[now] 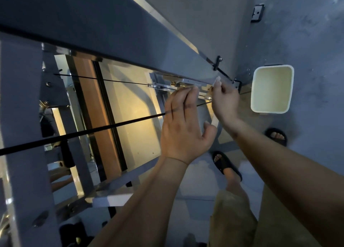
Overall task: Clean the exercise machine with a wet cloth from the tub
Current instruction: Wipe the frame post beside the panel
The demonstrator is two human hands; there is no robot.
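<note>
obs, head view, looking steeply down.

- cloth (217,81): small whitish wad, pinched in right hand (226,101) at the fingertips. it's pressed to the lower edge of the machine (130,42) beam, near the beam's floor end. judged: pinch keeps the wad small so it fits the narrow edge by the brackets. can't tell if it's wet.
- left hand (184,131): fingers straight and slightly spread, holding nothing. tips reach up to the bright fittings under the beam, just beside the right hand. judged: steadying or feeling the part, not wiping. real contact can't be confirmed.
- cable (74,135): thin, black, runs diagonally and crosses the left fingers. touching or only overlapping, can't tell.
- tub (273,66): pale, rounded-square, on the floor just past the beam end, near the right hand. judged: parked there for a short reach when re-wetting. inside looks uniformly pale; water level not visible.
- sandal (229,165): black, on the foot planted next to the machine base; stance is close in for the reach.
- shiny panel behind the cable gives warm reflections only.

labels/writing: none legible anywhere; no brand seen on machine or tub.

status (judged): wipe in progress on the beam edge.
</note>
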